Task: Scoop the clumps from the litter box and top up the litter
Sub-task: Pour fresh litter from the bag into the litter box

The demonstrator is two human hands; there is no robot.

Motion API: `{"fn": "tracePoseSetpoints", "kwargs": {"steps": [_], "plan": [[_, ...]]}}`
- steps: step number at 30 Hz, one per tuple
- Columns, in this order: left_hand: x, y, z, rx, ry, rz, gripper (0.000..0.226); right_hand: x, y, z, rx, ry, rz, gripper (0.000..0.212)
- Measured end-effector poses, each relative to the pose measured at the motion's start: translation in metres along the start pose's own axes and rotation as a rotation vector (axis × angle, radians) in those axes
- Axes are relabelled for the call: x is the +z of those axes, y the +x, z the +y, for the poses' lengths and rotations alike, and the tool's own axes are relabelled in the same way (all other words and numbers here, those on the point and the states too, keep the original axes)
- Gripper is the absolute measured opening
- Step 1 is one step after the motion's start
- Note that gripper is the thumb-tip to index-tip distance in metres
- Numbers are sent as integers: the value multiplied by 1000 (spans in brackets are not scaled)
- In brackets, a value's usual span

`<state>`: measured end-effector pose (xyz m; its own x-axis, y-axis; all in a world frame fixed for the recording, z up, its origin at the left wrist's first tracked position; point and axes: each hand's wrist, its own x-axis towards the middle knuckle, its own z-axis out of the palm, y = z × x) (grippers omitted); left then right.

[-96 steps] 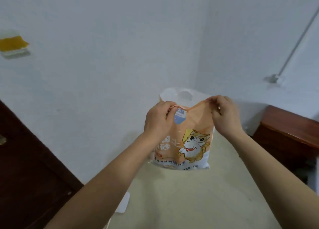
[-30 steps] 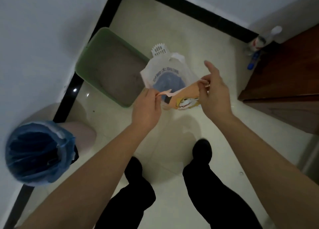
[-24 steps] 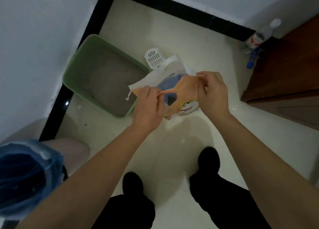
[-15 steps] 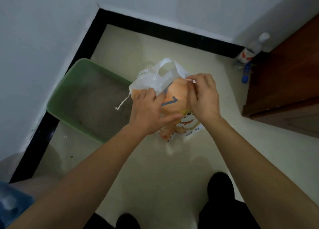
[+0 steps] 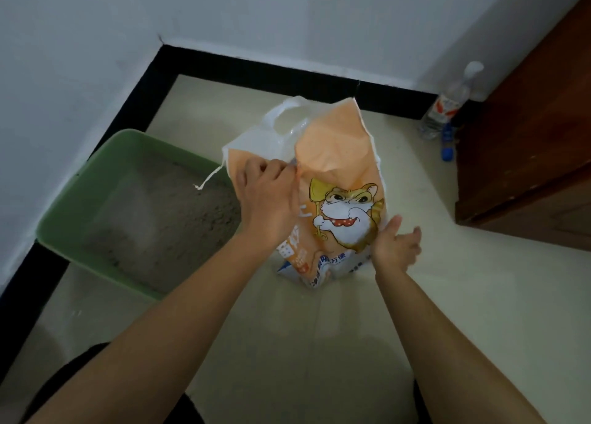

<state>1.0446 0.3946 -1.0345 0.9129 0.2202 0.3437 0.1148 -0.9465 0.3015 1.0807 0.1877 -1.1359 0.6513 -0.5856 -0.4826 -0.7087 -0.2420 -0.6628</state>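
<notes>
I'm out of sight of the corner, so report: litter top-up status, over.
Left hand grips litter bag at its torn top; right hand open by its lower side. Bag upright beside litter box, no pour yet. Nothing between them.

Open floor (image 5: 463, 295) right of & in front of litter bag (image 5: 335, 155). Hemmed left by litter box (image 5: 60, 222) (tight vs. wall, top open), rear by corner walls (image 5: 80, 56), far right by wooden cabinet (image 5: 527, 168) w/ bottle (image 5: 447, 107) beside it
</notes>
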Motion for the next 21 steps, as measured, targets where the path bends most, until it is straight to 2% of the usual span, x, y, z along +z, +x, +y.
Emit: {"fn": "tracePoseSetpoints", "kwargs": {"steps": [2,8,12,14,17,19,21], "plan": [[-1,-3,1,-22,-2,-15,34,6,4,29,240,39,-115,74],[6,-6,-3,-38,-44,12,47,23,2,70,180,340,-284,71],[1,-3,-6,7,-82,166,51,15,-3,79,240,612,-515,56],[-1,0,-9,12,-108,171,49,18,-12,84,181,576,-650,57],[-3,-1,-12,-52,-170,67,46,26,-21,83,153,426,-677,50],[-8,-8,-13,-150,-206,38,69,30,-21,81,196,464,-704,56],[-15,-15,-14,-226,-194,155,94,32,-21,79,231,534,-741,57]]}}
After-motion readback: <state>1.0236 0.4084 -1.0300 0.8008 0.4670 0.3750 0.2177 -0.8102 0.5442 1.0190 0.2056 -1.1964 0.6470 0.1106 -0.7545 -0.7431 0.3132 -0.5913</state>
